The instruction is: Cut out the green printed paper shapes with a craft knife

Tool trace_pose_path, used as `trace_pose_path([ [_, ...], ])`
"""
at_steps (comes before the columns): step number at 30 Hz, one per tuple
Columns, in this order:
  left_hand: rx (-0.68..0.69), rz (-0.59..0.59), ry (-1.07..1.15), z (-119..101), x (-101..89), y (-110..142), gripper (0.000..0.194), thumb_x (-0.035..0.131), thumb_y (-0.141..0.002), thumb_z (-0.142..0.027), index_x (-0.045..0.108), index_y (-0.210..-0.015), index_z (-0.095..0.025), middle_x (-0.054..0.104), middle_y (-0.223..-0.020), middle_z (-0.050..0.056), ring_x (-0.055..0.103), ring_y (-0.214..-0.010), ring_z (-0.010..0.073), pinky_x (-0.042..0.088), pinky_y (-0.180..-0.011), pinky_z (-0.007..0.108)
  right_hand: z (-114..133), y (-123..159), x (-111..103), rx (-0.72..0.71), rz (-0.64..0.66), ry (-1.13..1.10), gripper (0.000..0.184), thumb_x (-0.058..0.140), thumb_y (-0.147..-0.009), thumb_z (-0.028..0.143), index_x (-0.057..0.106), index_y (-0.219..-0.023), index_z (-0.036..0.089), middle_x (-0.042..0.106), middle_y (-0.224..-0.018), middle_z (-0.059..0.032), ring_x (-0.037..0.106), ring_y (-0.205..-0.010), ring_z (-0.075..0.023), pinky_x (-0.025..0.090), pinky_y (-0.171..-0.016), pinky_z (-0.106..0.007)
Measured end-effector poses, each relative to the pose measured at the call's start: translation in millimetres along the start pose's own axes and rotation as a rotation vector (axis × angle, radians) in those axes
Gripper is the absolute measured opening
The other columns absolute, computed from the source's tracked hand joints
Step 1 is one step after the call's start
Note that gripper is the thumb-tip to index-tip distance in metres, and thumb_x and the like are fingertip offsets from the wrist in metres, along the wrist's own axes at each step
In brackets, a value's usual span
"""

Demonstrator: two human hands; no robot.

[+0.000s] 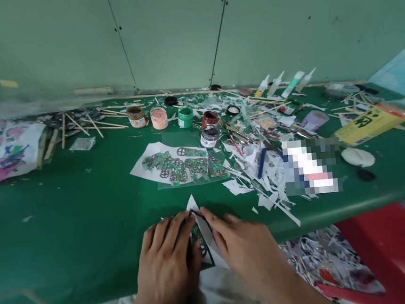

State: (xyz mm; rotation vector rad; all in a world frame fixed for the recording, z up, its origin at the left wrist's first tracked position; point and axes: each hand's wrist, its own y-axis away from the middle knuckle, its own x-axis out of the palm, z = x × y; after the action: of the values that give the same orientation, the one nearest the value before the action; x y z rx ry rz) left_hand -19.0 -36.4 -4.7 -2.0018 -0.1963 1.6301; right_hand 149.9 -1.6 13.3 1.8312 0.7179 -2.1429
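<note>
Near the table's front edge, my left hand (166, 249) lies over a white paper piece (192, 203) with a dark-edged green pattern (200, 241). Its fingers are bent close together and hold the paper down, with the thumb along its near side. Opposite it, my right hand (244, 245) is closed, index finger and thumb together at the paper's right side. Between the fingertips of both hands runs a thin dark strip (196, 213); its kind is not clear. Just beyond lies a white sheet (147, 171) with several green-and-black printed cutouts (179, 169).
Paint jars (159, 118) stand behind the sheet. Paper scraps (260, 166), tools and thin wooden sticks (115, 126) cover the middle and right. Glue bottles (293, 85) stand at the back. A yellow packet (370, 123) lies right. Below the edge sits a red scrap-filled container (384, 245).
</note>
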Motion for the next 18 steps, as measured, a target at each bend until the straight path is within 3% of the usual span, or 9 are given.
trace_pose_path([
  [11,0.025,0.002,-0.007,0.9,-1.2,-1.9,0.030,0.047,-0.090,-0.025,0.063,-0.114,-0.017,0.069,-0.115,0.004,0.057,-0.098,0.0249,0.040,-0.085,0.041,-9.8,-2.2,0.5,-0.048,0.058,-0.059,0.047,0.045,-0.086,0.019,0.061,-0.129,0.029,0.069,-0.070,-0.0009,0.059,-0.046,-0.0146,0.026,-0.042,-0.030],
  [18,0.045,-0.002,-0.030,1.4,-1.7,-3.1,0.031,0.047,-0.090,-0.026,0.063,-0.116,-0.017,0.069,-0.114,0.003,0.056,-0.097,0.0245,0.039,-0.083,0.040,-2.8,-6.8,-7.0,-0.089,0.171,0.097,0.055,0.052,-0.081,0.015,0.056,-0.135,0.025,0.069,-0.070,-0.0037,0.057,-0.041,-0.0162,0.020,-0.039,-0.030],
])
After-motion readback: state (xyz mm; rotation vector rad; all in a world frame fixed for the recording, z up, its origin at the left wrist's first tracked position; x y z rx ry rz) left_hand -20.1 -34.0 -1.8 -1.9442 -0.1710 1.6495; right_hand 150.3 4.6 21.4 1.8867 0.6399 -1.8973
